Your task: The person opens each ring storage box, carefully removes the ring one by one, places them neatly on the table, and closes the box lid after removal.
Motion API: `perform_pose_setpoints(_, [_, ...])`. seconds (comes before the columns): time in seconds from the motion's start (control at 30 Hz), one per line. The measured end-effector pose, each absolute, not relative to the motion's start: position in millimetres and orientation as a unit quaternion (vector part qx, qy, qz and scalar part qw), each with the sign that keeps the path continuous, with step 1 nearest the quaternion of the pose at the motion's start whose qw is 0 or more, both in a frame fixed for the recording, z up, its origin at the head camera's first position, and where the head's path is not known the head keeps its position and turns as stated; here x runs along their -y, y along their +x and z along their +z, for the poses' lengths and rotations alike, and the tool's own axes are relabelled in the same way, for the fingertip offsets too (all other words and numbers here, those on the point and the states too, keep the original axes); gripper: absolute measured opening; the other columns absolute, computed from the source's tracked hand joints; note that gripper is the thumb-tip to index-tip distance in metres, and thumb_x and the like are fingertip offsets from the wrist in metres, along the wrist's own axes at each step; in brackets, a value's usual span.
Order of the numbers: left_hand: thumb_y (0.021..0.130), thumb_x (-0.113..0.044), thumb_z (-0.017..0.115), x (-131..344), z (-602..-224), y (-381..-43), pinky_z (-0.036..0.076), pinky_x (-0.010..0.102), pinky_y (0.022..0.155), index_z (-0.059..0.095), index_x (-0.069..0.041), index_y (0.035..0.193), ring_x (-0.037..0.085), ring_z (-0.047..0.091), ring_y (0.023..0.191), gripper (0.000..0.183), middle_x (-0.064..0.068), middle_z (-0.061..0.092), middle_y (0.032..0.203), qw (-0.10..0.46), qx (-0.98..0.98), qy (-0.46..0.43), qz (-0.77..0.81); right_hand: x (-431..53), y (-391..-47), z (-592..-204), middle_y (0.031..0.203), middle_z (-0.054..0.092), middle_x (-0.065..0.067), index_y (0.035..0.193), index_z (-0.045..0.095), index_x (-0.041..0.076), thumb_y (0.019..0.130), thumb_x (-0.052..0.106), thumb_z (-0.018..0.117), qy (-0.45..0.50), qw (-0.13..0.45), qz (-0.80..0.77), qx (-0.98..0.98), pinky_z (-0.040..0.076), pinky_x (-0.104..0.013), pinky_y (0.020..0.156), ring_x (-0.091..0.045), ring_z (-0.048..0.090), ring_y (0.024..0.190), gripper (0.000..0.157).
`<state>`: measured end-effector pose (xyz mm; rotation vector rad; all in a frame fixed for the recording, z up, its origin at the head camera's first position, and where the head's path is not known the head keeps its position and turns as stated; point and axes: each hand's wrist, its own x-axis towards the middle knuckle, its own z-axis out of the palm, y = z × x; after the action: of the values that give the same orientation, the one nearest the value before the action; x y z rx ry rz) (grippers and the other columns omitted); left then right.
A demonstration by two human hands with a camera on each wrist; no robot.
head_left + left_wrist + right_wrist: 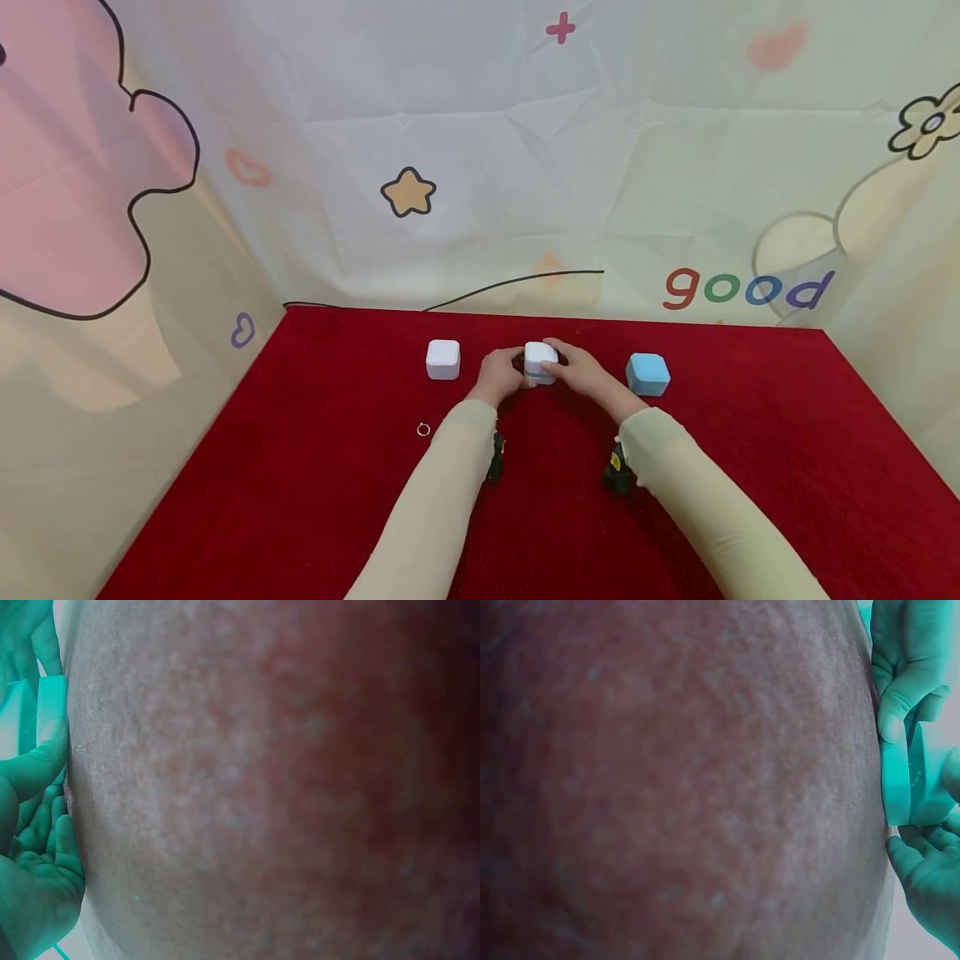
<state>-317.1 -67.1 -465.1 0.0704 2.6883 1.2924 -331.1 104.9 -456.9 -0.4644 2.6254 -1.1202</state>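
Note:
Both hands meet at a small white box [540, 357] with rounded corners, over the red cloth. My left hand [499, 377] grips its lower part from the left, and the left thumb presses the thin part [51, 701] in the left wrist view. From the right, my right hand [587, 372] holds the thicker upper part [936, 774], its thumb on the front. A narrow gap shows between the two parts in the right wrist view. The box's inside is hidden. A small silver ring [423, 430] lies on the cloth near the left forearm.
Another white box [443, 360] sits left of the hands, and a light blue box [647, 374] sits to the right. The red cloth [300, 467] covers the table. Behind it hangs a printed curtain [495, 225]. Skin fills most of both wrist views.

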Motion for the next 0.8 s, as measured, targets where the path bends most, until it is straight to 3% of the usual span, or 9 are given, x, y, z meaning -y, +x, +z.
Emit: perform_pose_setpoints(0.8, [0.087,-0.008,0.08,67.4,-468.9,-321.8,0.048,0.042,0.114,0.058,-0.004,0.144,0.031,0.059,0.13,0.062,0.014,0.064,0.142,0.089,-0.896,0.02,0.435,-105.4,-333.4,-451.9,0.159,0.038,-0.029,0.159,0.028,-0.001,0.109,0.025,0.047,-0.15,0.17,-0.404,-0.886,0.032,-0.062,0.122,-0.044,0.04,0.141,0.06])
